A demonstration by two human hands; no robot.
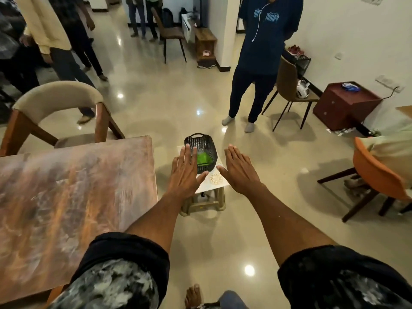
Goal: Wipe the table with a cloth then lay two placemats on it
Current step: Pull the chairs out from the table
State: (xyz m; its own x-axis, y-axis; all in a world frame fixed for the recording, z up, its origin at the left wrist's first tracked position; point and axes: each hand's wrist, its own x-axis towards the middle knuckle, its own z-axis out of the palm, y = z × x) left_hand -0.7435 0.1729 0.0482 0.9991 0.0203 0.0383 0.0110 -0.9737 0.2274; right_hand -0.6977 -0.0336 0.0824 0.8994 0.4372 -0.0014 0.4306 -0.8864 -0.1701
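Both hands reach forward with flat, straight fingers, holding nothing: the left hand [185,172] hangs over the near rim of a black basket [203,145], the right hand [239,170] just beside it. A green cloth [203,159] lies inside the basket, which stands on placemats [214,179] atop a small stool [209,202]. The wooden worktop [66,197] is at left.

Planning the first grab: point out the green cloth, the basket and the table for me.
green cloth [204,159], head view, on its bright folded top.
basket [208,142], head view, on its dark slotted far wall.
table [78,192], head view, on its bare marbled top.
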